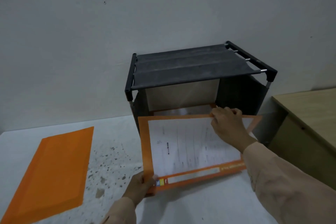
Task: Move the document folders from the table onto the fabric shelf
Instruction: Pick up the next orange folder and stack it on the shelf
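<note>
I hold an orange document folder (183, 149) with white printed sheets showing through its clear front, just in front of the dark fabric shelf (190, 67). My left hand (140, 185) grips its near left corner. My right hand (229, 127) rests on its far right part, fingers pinching the far edge. Another orange folder (183, 112) lies on the shelf's lower level, partly hidden behind the held one. A third orange folder (54, 167) lies flat on the table at the left.
The white speckled table (112, 158) stands against a plain wall. The shelf has a fabric top on a black frame and stands at the table's back. A wooden desk (309, 114) stands to the right.
</note>
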`<state>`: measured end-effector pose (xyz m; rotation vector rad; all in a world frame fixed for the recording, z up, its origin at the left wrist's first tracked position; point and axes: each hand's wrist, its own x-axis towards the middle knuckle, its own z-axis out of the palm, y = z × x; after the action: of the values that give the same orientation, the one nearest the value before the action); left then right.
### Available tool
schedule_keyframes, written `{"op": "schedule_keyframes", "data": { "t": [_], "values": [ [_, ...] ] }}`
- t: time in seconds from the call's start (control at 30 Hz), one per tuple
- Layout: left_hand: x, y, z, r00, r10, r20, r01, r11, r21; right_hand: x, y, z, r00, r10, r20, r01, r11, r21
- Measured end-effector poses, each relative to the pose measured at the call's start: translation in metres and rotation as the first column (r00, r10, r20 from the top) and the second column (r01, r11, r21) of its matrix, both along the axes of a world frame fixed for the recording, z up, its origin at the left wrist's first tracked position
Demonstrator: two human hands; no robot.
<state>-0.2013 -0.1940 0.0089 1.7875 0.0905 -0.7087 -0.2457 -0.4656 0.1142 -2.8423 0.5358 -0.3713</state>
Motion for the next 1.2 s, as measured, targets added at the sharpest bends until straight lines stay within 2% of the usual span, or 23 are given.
{"op": "schedule_keyframes", "data": {
  "t": [0.2, 0.33, 0.47, 0.57, 0.7, 0.83, 0.97, 1.1, 1.2],
  "values": [
    [0.001, -0.035, -0.002, 0.995, 0.062, -0.075, -0.067, 0.996, -0.059, 0.023, -0.011, -0.021, 1.0, -0.018, -0.01, 0.017, 0.99, -0.138],
    [0.009, -0.055, -0.006, 0.977, 0.188, -0.098, -0.197, 0.976, -0.094, 0.043, -0.02, -0.033, 0.999, -0.04, -0.006, 0.039, 0.986, -0.164],
    [0.018, -0.069, -0.007, 0.919, 0.321, -0.23, -0.368, 0.907, -0.203, 0.06, -0.031, -0.047, 0.999, -0.041, -0.019, 0.039, 0.992, -0.12],
    [0.03, -0.077, -0.008, 0.876, 0.37, -0.308, -0.449, 0.86, -0.244, 0.076, -0.041, -0.053, 0.999, -0.022, 0.031, 0.024, 0.996, -0.084],
    [0.042, -0.089, -0.01, 0.805, 0.44, -0.397, -0.563, 0.779, -0.277, 0.1, -0.048, -0.055, 0.997, -0.069, -0.032, 0.066, 0.993, -0.103],
    [0.051, -0.1, -0.016, 0.764, 0.482, -0.428, -0.619, 0.734, -0.28, 0.117, -0.053, -0.067, 0.998, -0.065, 0.0, 0.064, 0.982, -0.18],
    [0.058, -0.108, -0.021, 0.72, 0.547, -0.427, -0.678, 0.685, -0.266, 0.132, -0.055, -0.071, 0.998, -0.053, 0.021, 0.056, 0.98, -0.19],
    [0.064, -0.114, -0.022, 0.705, 0.561, -0.433, -0.699, 0.651, -0.294, 0.144, -0.06, -0.079, 0.999, 0.026, 0.047, -0.013, 0.965, -0.261],
    [0.069, -0.116, -0.025, 0.705, 0.574, -0.417, -0.703, 0.645, -0.299, 0.153, -0.068, -0.081, 0.997, 0.072, 0.038, -0.071, 0.997, -0.044]
  ]
}}
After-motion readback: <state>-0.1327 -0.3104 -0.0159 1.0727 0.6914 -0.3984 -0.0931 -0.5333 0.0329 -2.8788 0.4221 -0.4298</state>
